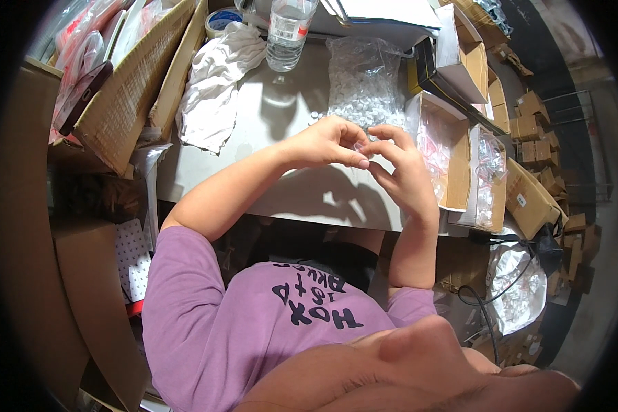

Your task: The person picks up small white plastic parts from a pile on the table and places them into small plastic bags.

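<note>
Across the middle stretches a pale table [268, 192], walled on the left by a tall cardboard box [134, 82] and on the right by open boxes [458, 168] holding clear plastic bags; lining the sides this way probably keeps their contents within easy reach. On the far left, a white cloth [216, 86] lies crumpled, seemingly pushed aside. A plastic bag [364, 75] of small pale pieces rests just beyond the fingers, likely for short reaches, and a water bottle [287, 41] stands upright farther back. Both elbows are bent, the forearms converging over the table. The left hand [326, 144] is half curled, thumb extended rightward, apparently pinching a small clear piece [359, 146]. The right hand [404, 168] meets it, fingers loosely bent, perhaps steadying that piece; whether it grips cannot be told.
</note>
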### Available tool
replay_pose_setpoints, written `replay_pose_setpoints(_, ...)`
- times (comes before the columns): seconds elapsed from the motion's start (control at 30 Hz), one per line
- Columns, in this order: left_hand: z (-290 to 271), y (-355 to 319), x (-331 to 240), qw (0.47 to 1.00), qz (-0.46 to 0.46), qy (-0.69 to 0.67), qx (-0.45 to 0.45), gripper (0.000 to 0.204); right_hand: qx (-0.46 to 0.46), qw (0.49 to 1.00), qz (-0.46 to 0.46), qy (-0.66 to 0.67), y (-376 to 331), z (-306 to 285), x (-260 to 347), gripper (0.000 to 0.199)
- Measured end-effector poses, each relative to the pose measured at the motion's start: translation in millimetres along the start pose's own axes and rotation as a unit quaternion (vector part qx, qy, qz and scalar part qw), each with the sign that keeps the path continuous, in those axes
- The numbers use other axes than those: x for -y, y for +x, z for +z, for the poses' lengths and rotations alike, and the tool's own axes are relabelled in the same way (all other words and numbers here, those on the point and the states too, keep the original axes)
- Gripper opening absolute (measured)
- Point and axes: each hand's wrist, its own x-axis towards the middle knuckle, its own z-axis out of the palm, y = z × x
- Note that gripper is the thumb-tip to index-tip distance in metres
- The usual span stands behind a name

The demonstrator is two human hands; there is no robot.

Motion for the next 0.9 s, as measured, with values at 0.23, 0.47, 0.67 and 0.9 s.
replay_pose_setpoints(0.23,2.4,-3.3,-3.1,0.996,0.063,0.061,-0.019,0.036,-0.018,0.997,-0.042,0.06,-3.4,0.6,-9.5,0.012)
replay_pose_setpoints(0.47,-0.2,-2.6,-9.7,0.978,0.137,0.151,-0.043,0.018,-0.014,0.977,0.145,0.159,-10.1,1.3,-11.2,0.013)
replay_pose_setpoints(0.67,2.0,-3.1,-11.9,0.962,0.143,0.227,-0.055,0.01,0.004,0.98,0.146,0.135,-8.8,3.6,-13.7,0.012)
replay_pose_setpoints(0.9,6.6,-5.0,-15.1,0.964,0.154,0.216,-0.017,0.01,0.006,0.986,0.063,0.155,-18.1,8.4,-19.8,0.015)
